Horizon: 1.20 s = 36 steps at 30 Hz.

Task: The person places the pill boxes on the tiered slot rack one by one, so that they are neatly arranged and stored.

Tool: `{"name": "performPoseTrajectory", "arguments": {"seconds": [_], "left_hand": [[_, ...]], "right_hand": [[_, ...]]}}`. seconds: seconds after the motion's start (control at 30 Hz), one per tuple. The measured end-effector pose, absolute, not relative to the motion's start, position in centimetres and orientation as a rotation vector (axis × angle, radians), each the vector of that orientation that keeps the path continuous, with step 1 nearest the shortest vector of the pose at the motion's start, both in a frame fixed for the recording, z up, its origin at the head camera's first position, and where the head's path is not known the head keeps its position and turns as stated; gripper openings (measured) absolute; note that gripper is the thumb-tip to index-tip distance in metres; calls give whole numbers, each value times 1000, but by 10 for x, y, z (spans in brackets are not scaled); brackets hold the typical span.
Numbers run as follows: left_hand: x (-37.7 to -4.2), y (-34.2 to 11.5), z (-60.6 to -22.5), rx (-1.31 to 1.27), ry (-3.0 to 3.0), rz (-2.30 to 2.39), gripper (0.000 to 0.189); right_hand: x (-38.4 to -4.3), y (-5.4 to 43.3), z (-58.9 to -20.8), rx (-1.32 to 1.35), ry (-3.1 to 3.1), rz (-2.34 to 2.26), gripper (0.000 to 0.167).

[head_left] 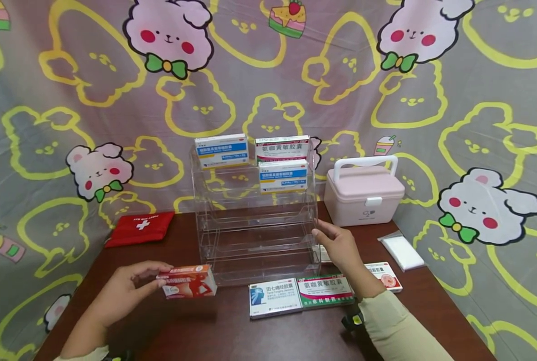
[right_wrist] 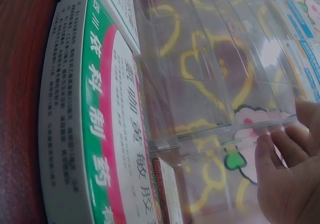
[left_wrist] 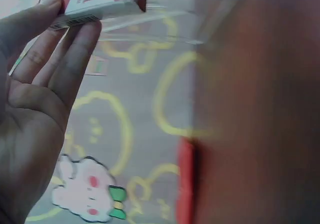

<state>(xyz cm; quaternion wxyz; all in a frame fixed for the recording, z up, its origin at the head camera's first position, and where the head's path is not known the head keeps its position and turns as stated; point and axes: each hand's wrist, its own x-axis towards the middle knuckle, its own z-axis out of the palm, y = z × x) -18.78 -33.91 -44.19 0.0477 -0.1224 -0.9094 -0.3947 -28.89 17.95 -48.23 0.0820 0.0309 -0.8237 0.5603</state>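
Currently, the left hand (head_left: 130,290) pinches an orange box (head_left: 189,282) between thumb and fingers, holding it above the table (head_left: 178,336), just beside the lower left corner of a clear rack (head_left: 254,250). The right hand (head_left: 340,245) is at the rack's right edge, fingers slightly bent; whether they grip that edge or merely touch it, I cannot tell.

On the rack, a blue-striped box (head_left: 222,151) stands top left and a maroon-lettered box (head_left: 284,148) top right, with a second blue-striped box (head_left: 284,177) one tier below the latter. Before the rack, a white box (head_left: 275,299) and a green-edged box (head_left: 325,291) lie side by side. Another box (head_left: 387,276) lies partly behind the right forearm.

Leftward lies a red pouch (head_left: 141,228); rightward stand a pink case (head_left: 363,200) and, nearer, lies a white packet (head_left: 402,251). A patterned curtain (head_left: 268,75) hangs behind.
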Motion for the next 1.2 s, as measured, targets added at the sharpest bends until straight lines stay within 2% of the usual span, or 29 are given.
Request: {"name": "performPoseTrajectory", "arguments": {"seconds": [0.23, 0.73, 0.97, 1.2], "left_hand": [[-211, -315, -401, -364, -2459, -1236, 36], [-294, -249, -319, -384, -2118, -1437, 37], [-322, -232, -310, -353, -2182, -1301, 31], [-330, -227, -313, -398, -2282, -1146, 31]], "right_hand": [[-287, 182, -482, 83, -2456, 1689, 52], [-292, 183, -483, 65, -2465, 1677, 53], [-288, 180, -483, 64, -2453, 1706, 53], [-289, 180, -484, 60, -2461, 1673, 51]]}}
